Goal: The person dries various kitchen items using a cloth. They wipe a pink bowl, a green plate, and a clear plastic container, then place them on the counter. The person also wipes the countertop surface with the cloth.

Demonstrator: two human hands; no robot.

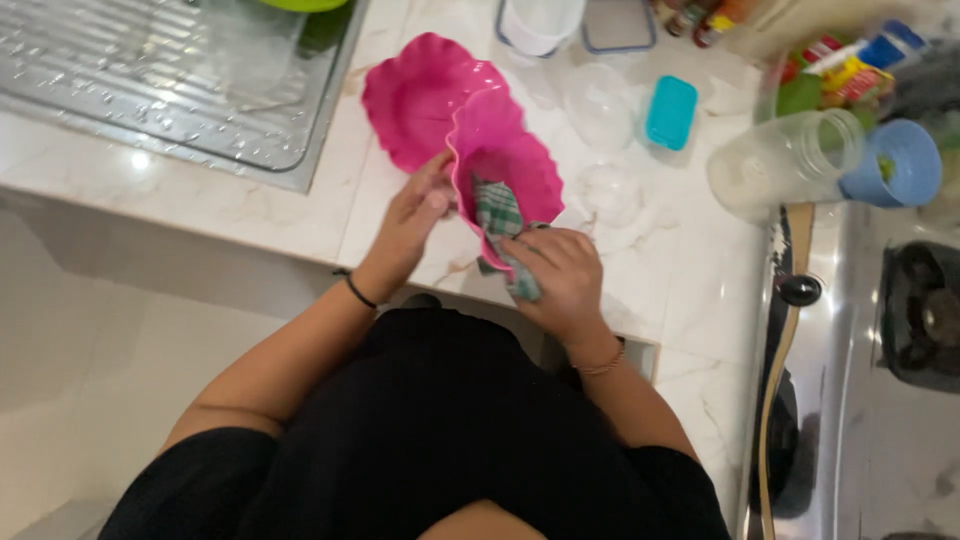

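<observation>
1. The left hand [412, 222] grips the wavy rim of a pink bowl [510, 165], holding it tilted on edge above the white marble worktop [690, 290]
2. The right hand [562, 280] is closed around a green checked cloth [500, 225], pressed against the inside of that bowl
3. A second pink bowl [415, 95] lies flat on the worktop just behind the held one, beside the steel sink drainer [170, 80]
4. Clear lids, a turquoise lid [671, 112] and a clear jar [785, 160] on its side with a blue cup [900, 165] sit to the right
5. A stove [900, 320] borders the worktop's right edge
</observation>
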